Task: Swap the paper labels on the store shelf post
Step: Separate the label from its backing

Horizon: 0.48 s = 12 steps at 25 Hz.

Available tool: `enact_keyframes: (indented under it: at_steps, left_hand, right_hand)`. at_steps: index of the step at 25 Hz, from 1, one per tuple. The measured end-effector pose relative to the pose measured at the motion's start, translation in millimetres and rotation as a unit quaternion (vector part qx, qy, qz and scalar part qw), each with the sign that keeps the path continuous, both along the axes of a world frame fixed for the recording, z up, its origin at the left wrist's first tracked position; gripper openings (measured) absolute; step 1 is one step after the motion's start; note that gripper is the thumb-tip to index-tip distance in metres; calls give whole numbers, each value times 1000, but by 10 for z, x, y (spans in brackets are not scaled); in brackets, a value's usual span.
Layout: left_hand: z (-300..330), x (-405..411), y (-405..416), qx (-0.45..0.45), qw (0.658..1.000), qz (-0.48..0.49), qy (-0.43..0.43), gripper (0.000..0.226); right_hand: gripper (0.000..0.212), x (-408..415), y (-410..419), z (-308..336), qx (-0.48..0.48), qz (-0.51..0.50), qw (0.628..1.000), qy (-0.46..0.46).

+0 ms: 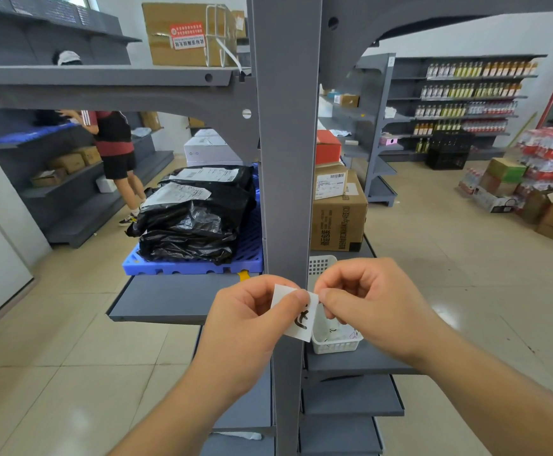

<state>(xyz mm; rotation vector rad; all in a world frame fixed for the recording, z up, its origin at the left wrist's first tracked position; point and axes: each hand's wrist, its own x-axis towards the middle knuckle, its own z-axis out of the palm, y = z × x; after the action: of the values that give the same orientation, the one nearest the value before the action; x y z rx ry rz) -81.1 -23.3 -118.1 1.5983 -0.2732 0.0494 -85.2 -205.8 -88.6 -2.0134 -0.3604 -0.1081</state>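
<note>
A small white paper label (301, 319) with a black handwritten mark is held in front of the grey shelf post (286, 159). My left hand (252, 320) pinches its upper left part between thumb and fingers. My right hand (367, 304) pinches its upper right corner. The label hangs at an angle just off the post, about level with the lower shelf. No other label shows on the post.
A white plastic basket (334, 343) with paper slips sits on the shelf right of the post. Black parcel bags (192, 212) lie on a blue pallet (189, 266) to the left. Cardboard boxes (337, 215) stand right of the post. A person (114, 143) stands at the far left shelves.
</note>
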Motion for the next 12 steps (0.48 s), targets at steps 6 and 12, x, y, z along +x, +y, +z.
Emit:
enact_keyframes:
  at_steps: [6,12]
  left_hand:
    - [-5,-5,14,-2,1000,-4,-3,14]
    - [-28,4,21,-19,1000,-13,3,13]
  right_hand:
    - [33,2,19,6,0,5,1000,3]
    - [34,16,23,-19,47,31,998,25]
